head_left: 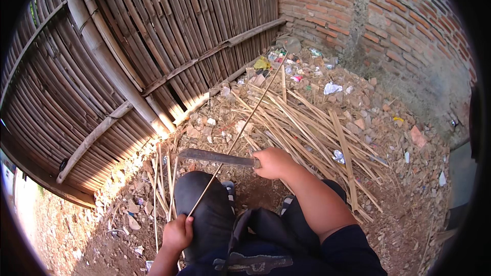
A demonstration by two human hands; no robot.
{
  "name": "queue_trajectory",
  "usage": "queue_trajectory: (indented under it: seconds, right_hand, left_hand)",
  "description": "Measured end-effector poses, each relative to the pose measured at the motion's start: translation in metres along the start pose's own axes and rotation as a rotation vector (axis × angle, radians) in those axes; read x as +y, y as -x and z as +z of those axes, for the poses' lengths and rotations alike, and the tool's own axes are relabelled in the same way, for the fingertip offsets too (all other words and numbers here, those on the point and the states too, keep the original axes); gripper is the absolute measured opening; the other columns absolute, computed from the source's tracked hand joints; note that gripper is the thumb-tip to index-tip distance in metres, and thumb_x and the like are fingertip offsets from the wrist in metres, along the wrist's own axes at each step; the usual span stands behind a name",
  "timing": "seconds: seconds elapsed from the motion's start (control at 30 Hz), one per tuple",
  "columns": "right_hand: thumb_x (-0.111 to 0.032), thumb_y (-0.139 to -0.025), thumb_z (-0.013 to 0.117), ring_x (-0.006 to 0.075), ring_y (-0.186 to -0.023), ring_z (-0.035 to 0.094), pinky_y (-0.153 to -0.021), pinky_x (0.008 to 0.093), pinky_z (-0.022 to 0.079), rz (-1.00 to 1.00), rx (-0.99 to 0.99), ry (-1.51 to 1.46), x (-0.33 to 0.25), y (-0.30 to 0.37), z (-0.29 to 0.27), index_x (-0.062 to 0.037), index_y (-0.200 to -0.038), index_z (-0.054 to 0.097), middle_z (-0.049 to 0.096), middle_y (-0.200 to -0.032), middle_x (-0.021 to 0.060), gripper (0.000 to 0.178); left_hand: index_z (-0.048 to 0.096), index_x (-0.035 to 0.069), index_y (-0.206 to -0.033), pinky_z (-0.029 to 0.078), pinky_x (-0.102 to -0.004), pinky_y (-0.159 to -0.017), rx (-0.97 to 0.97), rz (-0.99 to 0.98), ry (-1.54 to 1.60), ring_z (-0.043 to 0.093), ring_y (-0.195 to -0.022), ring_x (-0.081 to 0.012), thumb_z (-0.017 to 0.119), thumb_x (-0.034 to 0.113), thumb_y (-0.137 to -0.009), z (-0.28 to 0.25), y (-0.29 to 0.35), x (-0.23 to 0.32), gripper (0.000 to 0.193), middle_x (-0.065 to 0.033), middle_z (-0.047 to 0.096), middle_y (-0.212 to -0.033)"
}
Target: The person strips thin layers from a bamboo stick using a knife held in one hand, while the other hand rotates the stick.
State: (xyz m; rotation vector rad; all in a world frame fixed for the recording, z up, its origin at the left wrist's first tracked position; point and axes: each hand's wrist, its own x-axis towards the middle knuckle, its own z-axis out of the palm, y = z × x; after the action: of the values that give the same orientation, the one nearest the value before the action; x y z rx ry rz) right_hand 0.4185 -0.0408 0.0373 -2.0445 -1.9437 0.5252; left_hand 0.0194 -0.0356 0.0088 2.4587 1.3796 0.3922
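Note:
My left hand (177,233) is closed round the near end of a long thin bamboo strip (249,118), beside my left knee. The strip slants up and away to the right, over the ground toward the far corner. In my right hand (274,163) is the handle of a machete (217,157). Its broad dark blade points left and lies across the strip, just above my left knee. Whether the edge bites into the strip or only rests on it, I cannot tell.
A pile of split bamboo strips (307,128) lies ahead to the right; a few more strips (162,179) lie by my left knee. A bamboo fence (189,25) stands at the left, a brick wall (327,7) at the back right. Rubble and litter (332,88) cover the ground.

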Motion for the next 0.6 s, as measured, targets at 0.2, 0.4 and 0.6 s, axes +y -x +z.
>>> queue_trajectory:
  seconds: [0.2, 0.4, 0.6]
  right_hand:
    - [-0.03, -0.08, 0.074, 0.039, -0.086, 0.07, -0.076, 0.0518, 0.056, 0.021, 0.027, -0.026, -0.012, 0.007, 0.003, -0.0105, -0.097, 0.07, 0.072, -0.085, 0.0169, 0.027]
    - [-0.029, -0.079, 0.074, 0.0387, -0.086, 0.071, -0.076, 0.0512, 0.056, -0.08, -0.021, -0.007, -0.01, 0.0, 0.005, -0.011, -0.097, 0.071, 0.072, -0.084, 0.0169, 0.025]
    - [-0.027, -0.079, 0.072, 0.0399, -0.095, 0.07, -0.082, 0.0506, 0.057, 0.081, -0.068, -0.073, -0.002, -0.006, -0.004, -0.0104, -0.103, 0.072, 0.073, -0.095, 0.0191, 0.029]
  left_hand:
    - [0.054, 0.006, -0.08, 0.049, -0.0591, -0.056, -0.001, -0.003, -0.023, 0.062, -0.059, -0.0493, 0.057, 0.031, -0.103, -0.001, 0.0, 0.003, 0.034, -0.0247, 0.06, -0.06]
    - [0.054, 0.006, -0.081, 0.049, -0.0596, -0.056, -0.009, 0.006, -0.025, 0.062, -0.059, -0.0494, 0.057, 0.032, -0.103, 0.0, 0.001, -0.001, 0.034, -0.0244, 0.06, -0.06]
    - [0.054, 0.006, -0.082, 0.049, -0.0596, -0.057, -0.02, -0.002, -0.013, 0.063, -0.06, -0.0498, 0.056, 0.032, -0.104, 0.001, 0.0, -0.002, 0.034, -0.0245, 0.061, -0.061]
